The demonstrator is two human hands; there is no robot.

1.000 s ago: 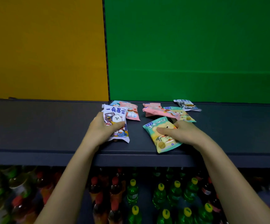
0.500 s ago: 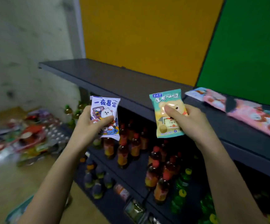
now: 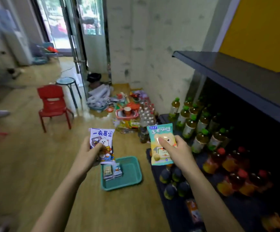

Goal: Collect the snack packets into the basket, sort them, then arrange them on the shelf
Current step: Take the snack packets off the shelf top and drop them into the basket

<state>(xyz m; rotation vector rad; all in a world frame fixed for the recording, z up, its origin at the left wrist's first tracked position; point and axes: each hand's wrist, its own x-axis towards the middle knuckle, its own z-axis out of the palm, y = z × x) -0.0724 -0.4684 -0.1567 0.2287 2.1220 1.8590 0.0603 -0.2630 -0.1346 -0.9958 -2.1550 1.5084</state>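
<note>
My left hand (image 3: 87, 155) grips a white and purple snack packet (image 3: 102, 141) with a cartoon bear, held upright above the floor. A teal and yellow snack packet (image 3: 161, 144) is held upright in my right hand (image 3: 177, 151). Below and between them a teal basket (image 3: 129, 173) sits on the wooden floor, with two or three small packets (image 3: 112, 171) in its left part. The dark shelf top (image 3: 236, 72) runs along the right, under a yellow wall.
Bottles with green caps (image 3: 189, 118) and red caps (image 3: 233, 164) fill the lower shelf on the right. A red chair (image 3: 52, 104), a stool (image 3: 68, 84) and a heap of clutter with water bottles (image 3: 129, 111) stand on the floor ahead by the wall.
Both hands lifted the two packets off the shelf top. My view swung left and down, away from the shelf, and the floor and the teal basket came into sight.
</note>
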